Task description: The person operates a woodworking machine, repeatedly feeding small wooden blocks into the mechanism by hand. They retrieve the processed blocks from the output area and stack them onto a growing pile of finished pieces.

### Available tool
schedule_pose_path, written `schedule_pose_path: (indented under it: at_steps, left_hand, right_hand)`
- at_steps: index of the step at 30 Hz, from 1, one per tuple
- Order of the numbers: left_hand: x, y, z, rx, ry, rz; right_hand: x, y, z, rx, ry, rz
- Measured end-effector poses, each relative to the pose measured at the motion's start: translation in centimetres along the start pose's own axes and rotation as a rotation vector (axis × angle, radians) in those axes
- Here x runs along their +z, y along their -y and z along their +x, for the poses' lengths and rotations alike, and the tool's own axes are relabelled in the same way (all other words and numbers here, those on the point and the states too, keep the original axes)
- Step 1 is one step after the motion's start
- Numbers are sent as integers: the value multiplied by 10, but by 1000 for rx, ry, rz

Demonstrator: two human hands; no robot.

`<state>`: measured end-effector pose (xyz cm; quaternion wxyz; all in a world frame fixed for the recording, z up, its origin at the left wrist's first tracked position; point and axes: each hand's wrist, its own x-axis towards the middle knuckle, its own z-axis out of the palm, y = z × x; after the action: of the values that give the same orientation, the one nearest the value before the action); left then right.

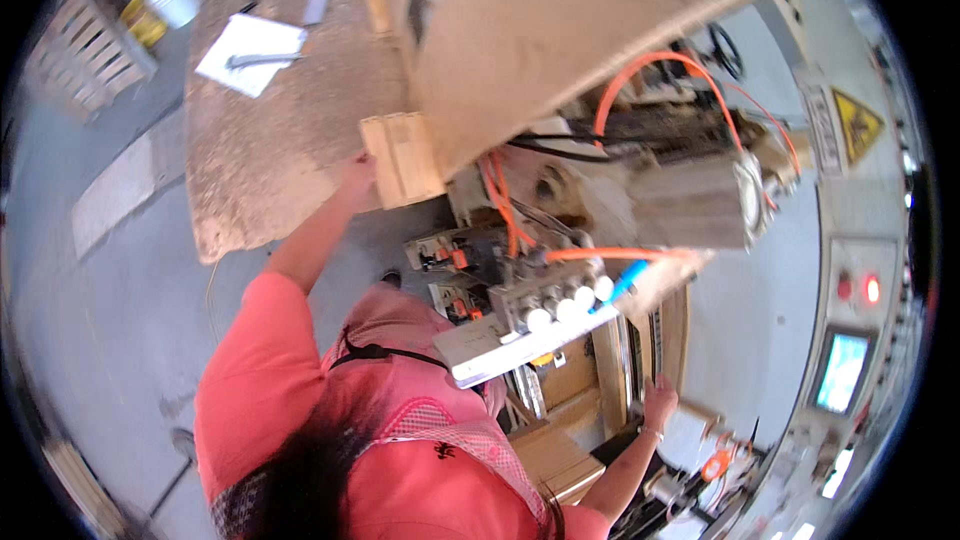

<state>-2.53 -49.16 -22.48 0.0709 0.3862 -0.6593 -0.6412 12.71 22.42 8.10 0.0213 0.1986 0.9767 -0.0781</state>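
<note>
My left arm reaches forward to the table's near right corner. My left hand [359, 176] grips the left edge of a few light wooden pieces with grooves [404, 160], lying side by side; its fingertips are blurred and partly behind the wood. On the right, my right hand [658, 407], with a bracelet at the wrist, is raised beside the lower end of upright wooden strips [673, 340] at the machine. Its fingers are too small and smeared to show whether they hold a strip. Between my arms stands a machine head with a row of white round knobs [565, 310].
A worn particleboard table [290, 150] bears a white paper sheet [250, 52]. A large brown panel [560, 30] slants over the machine. Orange hoses [640, 65] and a grey motor [690, 205] fill the middle right. A control panel with a lit screen [843, 370] stands far right.
</note>
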Motion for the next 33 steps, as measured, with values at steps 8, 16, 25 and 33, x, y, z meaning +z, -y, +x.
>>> schedule_pose_path:
  at_steps: [8, 16, 25, 33]
  left_hand:
    - [19, -32, -22, 252, -21, 685]
    - [-6, 5, -29, 452, -80, 654]
    - [67, -45, -314, 453, 426, 394]
    - [217, -101, -413, 886, 736, 460]
  right_hand:
    - [-5, -8, -20, 35, 25, -219]
    - [-9, 22, 57, -220, -107, -100]
    - [-3, 48, 188, -363, -221, 90]
    - [21, 76, 292, -519, -272, 99]
